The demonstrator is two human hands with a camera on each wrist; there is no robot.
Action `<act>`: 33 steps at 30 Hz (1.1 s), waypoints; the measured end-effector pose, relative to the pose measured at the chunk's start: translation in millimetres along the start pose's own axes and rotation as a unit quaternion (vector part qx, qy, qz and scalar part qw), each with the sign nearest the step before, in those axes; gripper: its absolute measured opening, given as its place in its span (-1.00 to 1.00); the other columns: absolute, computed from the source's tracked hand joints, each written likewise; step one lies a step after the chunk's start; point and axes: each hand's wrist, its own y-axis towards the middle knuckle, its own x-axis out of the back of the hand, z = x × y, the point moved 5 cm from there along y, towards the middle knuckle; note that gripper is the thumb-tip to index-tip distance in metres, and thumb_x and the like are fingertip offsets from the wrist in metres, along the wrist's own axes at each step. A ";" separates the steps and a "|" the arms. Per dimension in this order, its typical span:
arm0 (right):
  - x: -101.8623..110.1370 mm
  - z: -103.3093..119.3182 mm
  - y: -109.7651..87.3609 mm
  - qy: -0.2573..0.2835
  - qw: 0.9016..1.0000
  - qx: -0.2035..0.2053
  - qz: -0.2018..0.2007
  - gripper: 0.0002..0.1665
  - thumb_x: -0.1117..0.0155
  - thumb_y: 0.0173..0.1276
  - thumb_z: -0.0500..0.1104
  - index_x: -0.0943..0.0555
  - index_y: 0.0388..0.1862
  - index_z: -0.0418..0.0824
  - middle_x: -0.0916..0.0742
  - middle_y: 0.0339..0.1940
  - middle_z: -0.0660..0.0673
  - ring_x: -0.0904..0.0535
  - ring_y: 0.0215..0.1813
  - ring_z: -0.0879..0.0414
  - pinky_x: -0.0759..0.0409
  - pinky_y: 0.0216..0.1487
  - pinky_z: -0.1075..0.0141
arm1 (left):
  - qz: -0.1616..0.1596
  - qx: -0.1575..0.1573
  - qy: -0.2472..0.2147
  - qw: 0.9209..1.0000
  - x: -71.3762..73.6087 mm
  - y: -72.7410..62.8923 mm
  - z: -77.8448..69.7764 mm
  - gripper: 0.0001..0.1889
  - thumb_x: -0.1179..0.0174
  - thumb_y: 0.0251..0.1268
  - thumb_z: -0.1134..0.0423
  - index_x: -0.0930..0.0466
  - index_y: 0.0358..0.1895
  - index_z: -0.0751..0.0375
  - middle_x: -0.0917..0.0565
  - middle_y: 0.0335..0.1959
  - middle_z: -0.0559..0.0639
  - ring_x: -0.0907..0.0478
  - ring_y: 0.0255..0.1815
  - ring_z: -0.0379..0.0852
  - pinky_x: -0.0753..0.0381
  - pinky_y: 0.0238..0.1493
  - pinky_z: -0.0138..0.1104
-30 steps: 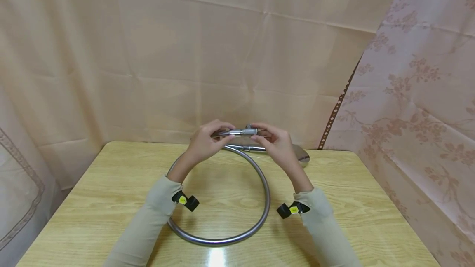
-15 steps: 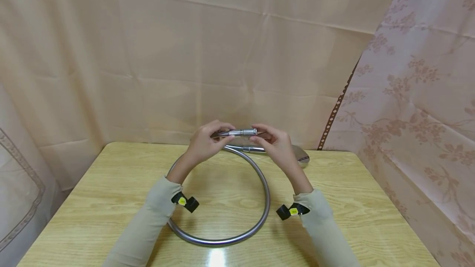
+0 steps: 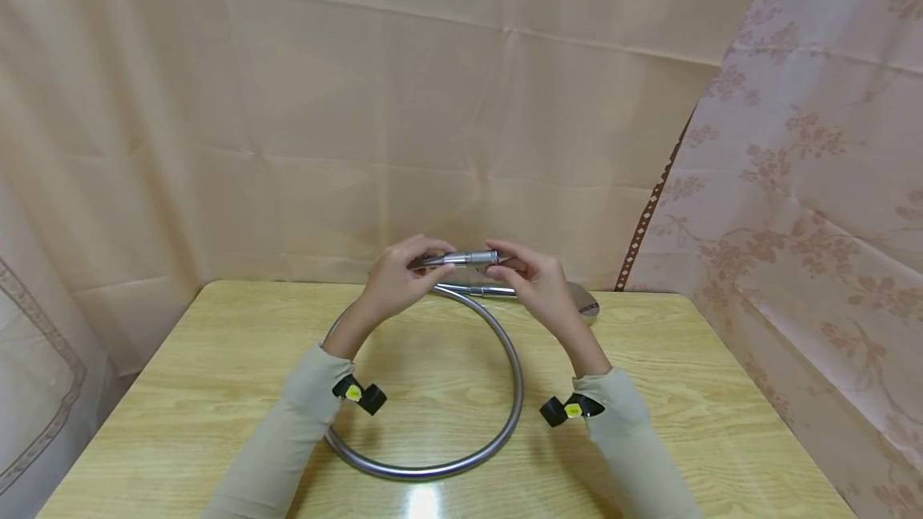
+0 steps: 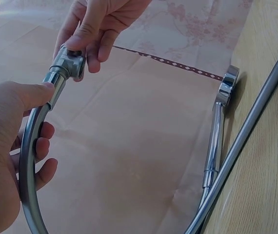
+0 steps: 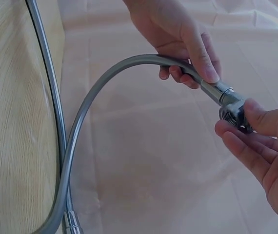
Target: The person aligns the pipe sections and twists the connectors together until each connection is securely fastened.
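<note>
Above the back of the table, my left hand (image 3: 407, 275) grips the end of a grey metal shower hose (image 3: 516, 379), thumb on its chrome collar (image 4: 57, 84). Joined to that collar is a small metal pipe fitting (image 3: 483, 257) with a threaded side port, which faces down in the right wrist view. My right hand (image 3: 535, 275) pinches this fitting (image 5: 233, 111) between thumb and fingers. From the left hand the hose (image 5: 88, 105) bends down into a wide loop on the table. A chrome shower head (image 3: 587, 303) lies at the back, partly hidden behind the right wrist.
The wooden table (image 3: 252, 359) ends close to a beige curtain (image 3: 324, 142) behind it. A pink floral curtain (image 3: 815, 223) hangs on the right. Both forearms pass over the table, each with a black wrist camera (image 3: 371, 397) strapped on.
The fitting has turned on the hose end: its side port stuck up one second ago and no longer shows on top. Both hands keep their places.
</note>
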 end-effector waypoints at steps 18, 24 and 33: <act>-1.9 1.5 0.2 -0.025 1.000 -0.001 -0.015 -0.63 -0.35 0.39 -0.36 -0.67 0.16 -0.35 -0.78 -0.03 -0.29 -0.73 -0.13 0.18 -0.71 -0.13 0.36 | -0.005 -0.008 0.001 1.000 1.9 -1.0 -1.3 -0.75 -0.47 0.23 0.27 -0.74 -0.04 0.15 -0.69 -0.29 -0.01 -0.54 -0.40 -0.22 -0.59 -0.39 -0.43; -2.5 2.8 0.1 0.018 0.999 0.042 0.004 -0.61 -0.29 0.35 -0.50 -0.63 0.17 -0.46 -0.71 0.09 -0.39 -0.69 -0.04 0.31 -0.67 -0.06 0.49 | -0.009 -0.003 -0.002 1.000 2.6 -1.3 -0.5 -0.76 -0.47 0.23 0.26 -0.74 -0.05 0.15 -0.69 -0.31 -0.01 -0.53 -0.41 -0.22 -0.58 -0.38 -0.43; -0.6 3.1 1.9 0.015 0.999 0.029 -0.003 -0.63 -0.29 0.37 -0.46 -0.64 0.15 -0.45 -0.78 -0.11 -0.40 -0.67 -0.22 0.38 -0.53 -0.37 0.53 | -0.006 -0.003 -0.001 1.000 3.3 -1.0 -0.4 -0.76 -0.47 0.23 0.27 -0.75 -0.05 0.14 -0.68 -0.31 -0.01 -0.52 -0.42 -0.21 -0.57 -0.40 -0.43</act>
